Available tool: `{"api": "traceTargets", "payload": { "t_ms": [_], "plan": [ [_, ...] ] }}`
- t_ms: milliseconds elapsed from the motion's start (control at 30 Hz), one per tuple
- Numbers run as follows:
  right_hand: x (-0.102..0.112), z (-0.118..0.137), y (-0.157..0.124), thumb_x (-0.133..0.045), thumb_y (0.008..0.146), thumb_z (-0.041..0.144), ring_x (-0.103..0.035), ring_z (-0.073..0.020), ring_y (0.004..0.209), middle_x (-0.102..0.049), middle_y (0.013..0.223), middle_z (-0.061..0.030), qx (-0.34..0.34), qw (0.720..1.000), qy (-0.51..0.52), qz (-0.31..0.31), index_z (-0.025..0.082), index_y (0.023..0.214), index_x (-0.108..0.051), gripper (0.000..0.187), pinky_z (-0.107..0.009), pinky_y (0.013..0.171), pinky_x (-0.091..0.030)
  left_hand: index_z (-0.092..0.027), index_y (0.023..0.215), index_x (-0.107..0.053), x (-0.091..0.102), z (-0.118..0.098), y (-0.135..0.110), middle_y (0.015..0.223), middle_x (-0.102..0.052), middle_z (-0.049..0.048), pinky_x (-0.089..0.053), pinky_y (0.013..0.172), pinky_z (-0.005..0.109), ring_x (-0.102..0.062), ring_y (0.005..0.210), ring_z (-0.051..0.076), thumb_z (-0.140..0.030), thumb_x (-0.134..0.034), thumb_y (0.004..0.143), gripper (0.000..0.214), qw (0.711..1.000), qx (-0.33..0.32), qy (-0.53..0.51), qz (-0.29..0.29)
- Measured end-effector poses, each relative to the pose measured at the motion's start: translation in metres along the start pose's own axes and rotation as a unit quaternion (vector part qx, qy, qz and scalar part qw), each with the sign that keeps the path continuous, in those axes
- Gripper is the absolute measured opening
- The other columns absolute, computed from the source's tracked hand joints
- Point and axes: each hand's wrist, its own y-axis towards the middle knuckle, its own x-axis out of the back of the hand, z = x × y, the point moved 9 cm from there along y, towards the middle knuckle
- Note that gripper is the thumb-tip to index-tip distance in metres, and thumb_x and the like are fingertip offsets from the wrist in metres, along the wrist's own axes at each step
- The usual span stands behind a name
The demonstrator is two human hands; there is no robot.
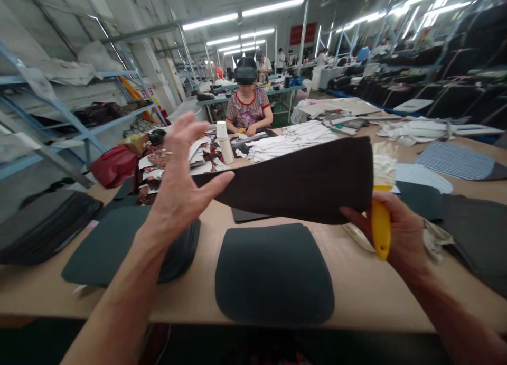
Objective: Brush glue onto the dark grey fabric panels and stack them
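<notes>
A dark, stiff-looking panel (297, 183) is held up in front of me, tilted, its narrow end toward the left. My right hand (400, 230) grips its lower right corner and also holds a brush with a yellow handle (381, 225) and pale bristles (384, 164). My left hand (182, 169) is raised at the narrow end, fingers spread and blurred, with the thumb across the front of the panel. Whether that thumb presses on it I cannot tell. Below, a dark green rounded panel (273, 272) lies flat on the table (368, 286).
Stacked dark green panels (106, 249) and a black stack (43, 225) lie at left. A pale bottle (225, 149), white strips (293, 140) and scraps are farther back. Dark sheets (479, 233) lie right. Across the table sits a person (249, 103) wearing a headset.
</notes>
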Motion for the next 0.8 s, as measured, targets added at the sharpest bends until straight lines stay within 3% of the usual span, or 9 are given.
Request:
{"api": "traceTargets", "payload": {
  "t_ms": [67, 133, 167, 233, 333, 500, 633, 800],
  "plan": [
    [0.014, 0.012, -0.011, -0.072, 0.069, 0.043, -0.050, -0.0174, 0.059, -0.055, 0.072, 0.0019, -0.008, 0.999, -0.031, -0.024, 0.031, 0.092, -0.059, 0.029, -0.032, 0.055, -0.041, -0.026, 0.132, -0.032, 0.026, 0.025, -0.032, 0.145, -0.029, 0.0067, -0.027, 0.109, 0.045, -0.031, 0.132, 0.024, -0.028, -0.075, 0.066, 0.079, 0.990, 0.067, -0.048, -0.117],
    [0.023, 0.018, -0.023, -0.072, 0.069, 0.044, -0.051, -0.0179, 0.061, -0.056, 0.074, 0.0016, -0.028, 0.998, -0.048, -0.036, 0.032, 0.092, -0.059, 0.029, -0.033, 0.057, -0.042, -0.026, 0.134, -0.027, 0.028, 0.066, -0.079, 0.145, -0.028, 0.0082, -0.023, 0.111, 0.044, -0.032, 0.132, 0.022, -0.030, -0.077, 0.062, 0.088, 0.961, 0.180, -0.118, -0.174],
    [0.024, 0.018, -0.030, -0.073, 0.068, 0.044, -0.052, -0.0183, 0.063, -0.056, 0.075, 0.0014, -0.044, 0.997, -0.048, -0.032, 0.033, 0.092, -0.060, 0.029, -0.033, 0.059, -0.043, -0.028, 0.134, -0.027, 0.015, 0.089, -0.105, 0.143, -0.030, 0.0082, -0.021, 0.112, 0.043, -0.032, 0.132, 0.022, -0.033, -0.078, 0.060, 0.089, 0.938, 0.254, -0.175, -0.155],
    [0.023, 0.016, -0.045, -0.074, 0.067, 0.043, -0.054, -0.0187, 0.067, -0.058, 0.078, 0.0016, -0.075, 0.996, -0.041, -0.014, 0.034, 0.093, -0.060, 0.031, -0.033, 0.063, -0.045, -0.028, 0.134, -0.026, -0.028, 0.124, -0.159, 0.141, -0.034, 0.0109, -0.020, 0.112, 0.042, -0.033, 0.132, 0.024, -0.039, -0.079, 0.057, 0.094, 0.852, 0.400, -0.328, -0.083],
    [0.014, 0.012, -0.065, -0.076, 0.065, 0.040, -0.059, -0.0196, 0.076, -0.063, 0.084, 0.0031, -0.124, 0.992, 0.008, 0.016, 0.035, 0.095, -0.061, 0.033, -0.033, 0.072, -0.050, -0.023, 0.138, -0.020, -0.074, 0.137, -0.214, 0.137, -0.037, 0.0149, -0.021, 0.112, 0.040, -0.035, 0.131, 0.025, -0.039, -0.078, 0.057, 0.101, 0.736, 0.499, -0.458, -0.020],
    [0.001, 0.010, -0.091, -0.079, 0.062, 0.034, -0.062, -0.0175, 0.088, -0.066, 0.092, 0.0057, -0.190, 0.971, 0.140, 0.024, 0.033, 0.094, -0.061, 0.037, -0.030, 0.083, -0.053, -0.022, 0.142, -0.011, -0.094, 0.125, -0.239, 0.133, -0.041, 0.0149, -0.023, 0.111, 0.037, -0.039, 0.129, 0.022, -0.026, -0.075, 0.063, 0.102, 0.656, 0.534, -0.532, 0.018],
    [-0.001, 0.012, -0.102, -0.080, 0.060, 0.033, -0.063, -0.0196, 0.090, -0.067, 0.094, 0.0039, -0.220, 0.961, 0.165, 0.025, 0.030, 0.094, -0.062, 0.039, -0.034, 0.084, -0.054, -0.022, 0.144, -0.008, -0.103, 0.119, -0.240, 0.131, -0.044, 0.0147, -0.025, 0.109, 0.034, -0.041, 0.128, 0.020, -0.020, -0.074, 0.065, 0.102, 0.633, 0.551, -0.542, 0.038],
    [0.002, 0.022, -0.101, -0.079, 0.061, 0.034, -0.065, -0.0229, 0.091, -0.069, 0.099, 0.0005, -0.226, 0.957, 0.178, 0.032, 0.029, 0.099, -0.061, 0.042, -0.040, 0.084, -0.055, -0.025, 0.143, -0.011, -0.129, 0.110, -0.246, 0.128, -0.049, 0.0124, -0.029, 0.107, 0.033, -0.048, 0.121, 0.018, -0.021, -0.072, 0.070, 0.095, 0.600, 0.585, -0.542, 0.070]
  ]
}}
